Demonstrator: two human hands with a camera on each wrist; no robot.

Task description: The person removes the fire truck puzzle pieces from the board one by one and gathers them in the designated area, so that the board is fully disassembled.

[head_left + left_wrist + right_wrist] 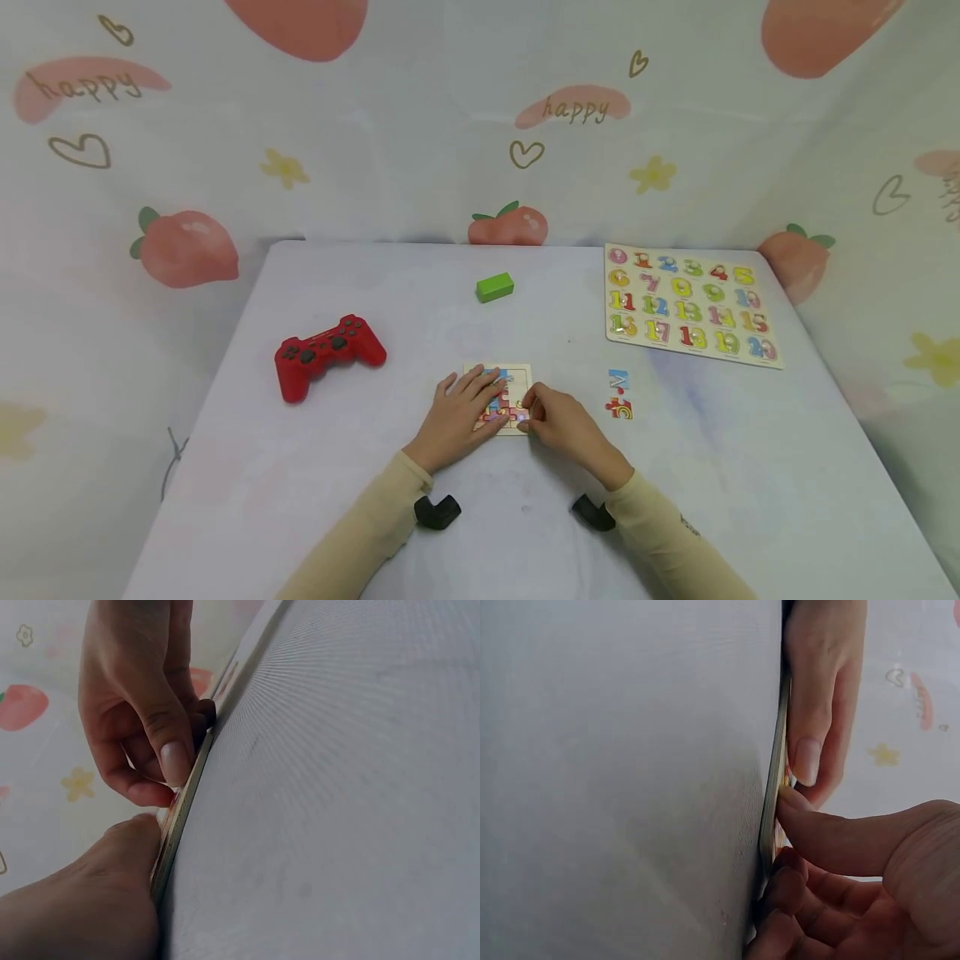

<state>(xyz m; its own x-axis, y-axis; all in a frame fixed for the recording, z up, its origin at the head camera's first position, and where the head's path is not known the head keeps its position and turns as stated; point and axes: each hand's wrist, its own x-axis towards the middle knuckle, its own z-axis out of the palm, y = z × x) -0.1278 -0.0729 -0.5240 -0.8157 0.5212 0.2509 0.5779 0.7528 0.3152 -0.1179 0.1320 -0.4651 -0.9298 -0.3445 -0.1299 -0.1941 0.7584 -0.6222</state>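
A small square wooden jigsaw board (519,380), partly filled with colourful pieces, lies flat on the table. My left hand (459,415) rests across its left side with fingers spread and straight, covering much of the picture. At the board's right edge, the curled thumb and fingers of my right hand (564,423) pinch a puzzle piece (522,407), mostly hidden by the fingertips. The left wrist view shows the right hand (139,705) bent over the thin board edge. In the right wrist view, the right thumb (832,836) lies just below the left hand (817,697).
Two loose puzzle pieces, a blue one (618,379) and a red one (619,408), lie right of the board. A number puzzle board (693,304) sits at the back right. Further left is a red game controller (327,353); a green block (495,287) stands behind.
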